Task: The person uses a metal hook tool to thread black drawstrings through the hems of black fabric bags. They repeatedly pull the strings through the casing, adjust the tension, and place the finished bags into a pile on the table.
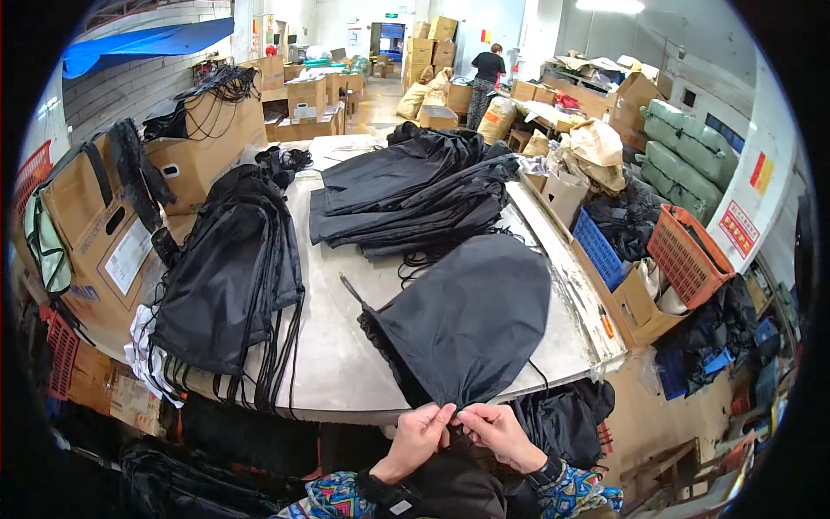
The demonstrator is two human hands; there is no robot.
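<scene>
A black drawstring bag (471,307) lies spread on the pale table (333,346), its near edge gathered at the table's front. My left hand (419,439) pinches that gathered edge between thumb and fingers. Right beside it, my right hand (501,435) is closed on the same bit of fabric, the two thumbs almost touching. What exactly sits between the fingertips is too small to make out. Beyond this bag is a pile of folded black bags (406,186). To the left, more black drawstring bags (220,277) lie stacked, their cords hanging over the table's front edge.
Cardboard boxes (95,229) stand along the left side. At the right are a blue crate (596,246), an orange basket (687,259) and green wrapped bales (692,147). Farther back, a person (488,73) stands among sacks and cartons. Black fabric (566,424) hangs below the table's right front.
</scene>
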